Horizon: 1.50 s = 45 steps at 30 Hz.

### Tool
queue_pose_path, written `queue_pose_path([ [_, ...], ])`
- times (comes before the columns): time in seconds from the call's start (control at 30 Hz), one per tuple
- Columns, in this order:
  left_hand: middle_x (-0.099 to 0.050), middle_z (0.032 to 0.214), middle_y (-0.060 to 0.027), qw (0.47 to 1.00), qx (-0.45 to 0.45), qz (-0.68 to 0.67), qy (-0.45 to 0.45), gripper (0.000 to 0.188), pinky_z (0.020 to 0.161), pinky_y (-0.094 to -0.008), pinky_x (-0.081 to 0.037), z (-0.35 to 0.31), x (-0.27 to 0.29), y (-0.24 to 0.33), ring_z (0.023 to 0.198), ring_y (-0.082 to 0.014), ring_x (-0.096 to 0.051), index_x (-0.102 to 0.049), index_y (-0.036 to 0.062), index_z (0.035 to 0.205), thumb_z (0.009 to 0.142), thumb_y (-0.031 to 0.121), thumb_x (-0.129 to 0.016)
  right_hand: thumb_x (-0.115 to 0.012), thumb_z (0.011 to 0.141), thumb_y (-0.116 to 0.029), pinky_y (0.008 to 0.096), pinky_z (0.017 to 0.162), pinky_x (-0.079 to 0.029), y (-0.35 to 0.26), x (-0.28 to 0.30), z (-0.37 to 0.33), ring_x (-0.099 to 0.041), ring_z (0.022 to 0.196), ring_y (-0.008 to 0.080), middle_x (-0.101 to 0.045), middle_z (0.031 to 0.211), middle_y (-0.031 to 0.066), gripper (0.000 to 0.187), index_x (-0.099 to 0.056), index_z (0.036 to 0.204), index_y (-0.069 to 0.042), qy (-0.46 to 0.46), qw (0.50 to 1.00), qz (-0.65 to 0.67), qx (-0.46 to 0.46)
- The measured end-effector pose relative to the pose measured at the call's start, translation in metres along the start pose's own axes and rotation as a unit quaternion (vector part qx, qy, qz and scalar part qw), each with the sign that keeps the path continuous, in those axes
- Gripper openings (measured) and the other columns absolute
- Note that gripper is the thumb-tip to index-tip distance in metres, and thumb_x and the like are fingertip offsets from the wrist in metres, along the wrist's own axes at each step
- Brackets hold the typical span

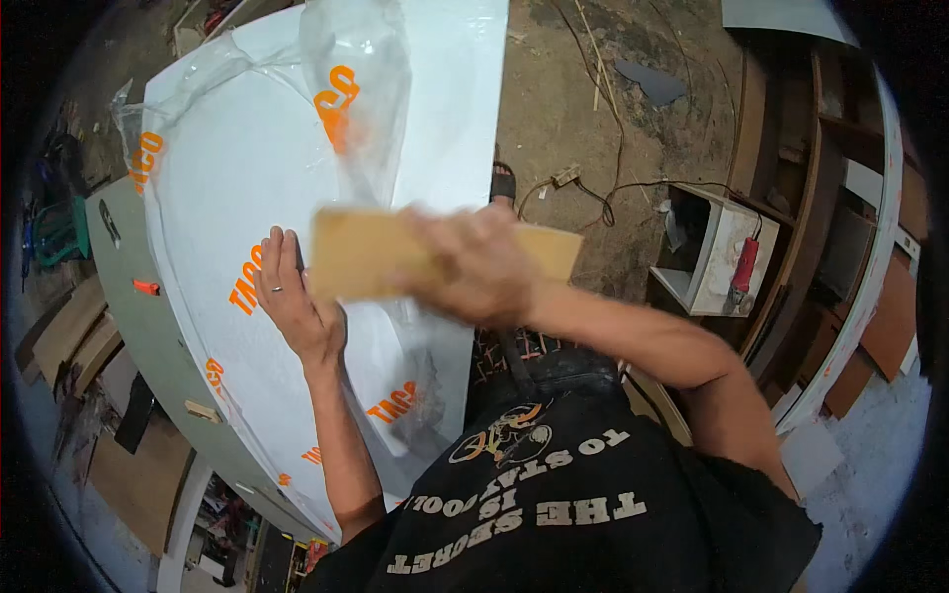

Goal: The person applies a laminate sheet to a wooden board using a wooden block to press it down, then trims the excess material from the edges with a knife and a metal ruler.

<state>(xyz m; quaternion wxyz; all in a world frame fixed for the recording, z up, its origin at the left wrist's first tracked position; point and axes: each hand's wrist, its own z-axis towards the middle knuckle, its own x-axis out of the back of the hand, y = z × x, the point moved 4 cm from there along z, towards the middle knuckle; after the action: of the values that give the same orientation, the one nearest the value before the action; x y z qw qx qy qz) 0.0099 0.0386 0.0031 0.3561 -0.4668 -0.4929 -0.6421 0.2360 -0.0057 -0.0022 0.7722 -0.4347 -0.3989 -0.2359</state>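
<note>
A tan, flat rectangular board (351, 252), wood-coloured and smeared by motion, is gripped from above by my right hand (474, 262). It is held over the white panel (445, 119), its right end past the panel's edge; whether it touches the surface I cannot tell. My left hand (297, 306), with a ring on one finger, lies flat on the panel just left of the board, fingers stretched out. See-through plastic film (356, 59) with orange print covers much of the panel and is wrinkled and loose at the top and along the right side.
Under the panel is a grey-green worktop (129, 257), bearing a small orange object (145, 288) and a wood scrap (203, 410). To the right, a red power tool (743, 267) rests at a white box (707, 252). Cables (605, 203) cross the floor. Brown shelving (776, 148) stands at right.
</note>
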Motion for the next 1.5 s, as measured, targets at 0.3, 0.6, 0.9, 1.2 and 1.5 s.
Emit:
queue_pose_path([
  [0.3, -0.050, 0.141, -0.0212, 0.998, 0.011, -0.011, 0.068, 0.041, 0.113, -0.0491, -0.028, -0.005, 0.012, 0.008, 0.134, -0.0389, -0.042, -0.055, -0.0013, 0.131, 0.092, 0.009, -0.049, -0.068, 0.082, -0.036, 0.0471, 0.087, -0.040, 0.005, 0.051, -0.054, -0.053, 0.105, 0.0322, -0.049, 0.143, 0.0155, 0.048, -0.061, 0.128, -0.025, 0.031, 0.998, 0.030, 0.053],
  [0.6, -0.049, 0.140, -0.0208, 0.998, 0.037, -0.024, 0.036, 0.046, 0.112, -0.0489, -0.029, 0.002, 0.000, 0.002, 0.132, -0.0383, -0.042, -0.053, 0.0009, 0.133, 0.090, 0.018, -0.058, -0.067, 0.083, -0.033, 0.0430, 0.085, -0.043, -0.003, 0.023, 0.004, -0.052, 0.104, 0.0309, -0.048, 0.146, 0.0151, 0.047, -0.059, 0.129, -0.030, 0.034, 0.982, 0.026, 0.186],
  [0.9, -0.053, 0.138, -0.0158, 0.975, -0.209, 0.034, 0.063, 0.052, 0.111, -0.0447, -0.031, 0.217, -0.001, 0.016, 0.128, -0.0334, -0.047, -0.053, 0.0055, 0.135, 0.086, 0.019, -0.065, -0.065, 0.086, -0.032, 0.0438, 0.087, -0.042, 0.140, 0.091, -0.048, -0.052, 0.110, 0.0301, -0.046, 0.148, 0.0114, 0.049, -0.056, 0.134, -0.037, -0.029, 0.993, -0.068, 0.087],
  [1.2, -0.069, 0.104, -0.0083, 0.967, -0.216, -0.055, -0.123, 0.028, 0.099, -0.0406, -0.037, 0.309, -0.051, -0.014, 0.103, -0.0303, -0.060, -0.071, 0.0091, 0.104, 0.093, 0.031, -0.057, -0.068, 0.084, -0.031, 0.0432, 0.086, -0.043, 0.201, 0.074, 0.128, -0.055, 0.109, 0.0314, -0.049, 0.145, 0.0134, 0.048, -0.060, 0.130, -0.040, 0.141, 0.979, -0.042, 0.143],
  [1.5, -0.066, 0.091, -0.0138, 0.981, -0.179, -0.008, -0.072, 0.030, 0.092, -0.0426, -0.039, 0.311, -0.037, 0.017, 0.092, -0.0325, -0.058, -0.067, 0.0031, 0.097, 0.096, 0.028, -0.052, -0.063, 0.086, -0.028, 0.0383, 0.085, -0.043, 0.151, 0.055, 0.129, -0.055, 0.098, 0.0240, -0.051, 0.145, 0.0090, 0.052, -0.053, 0.135, -0.040, 0.033, 0.979, 0.015, 0.202],
])
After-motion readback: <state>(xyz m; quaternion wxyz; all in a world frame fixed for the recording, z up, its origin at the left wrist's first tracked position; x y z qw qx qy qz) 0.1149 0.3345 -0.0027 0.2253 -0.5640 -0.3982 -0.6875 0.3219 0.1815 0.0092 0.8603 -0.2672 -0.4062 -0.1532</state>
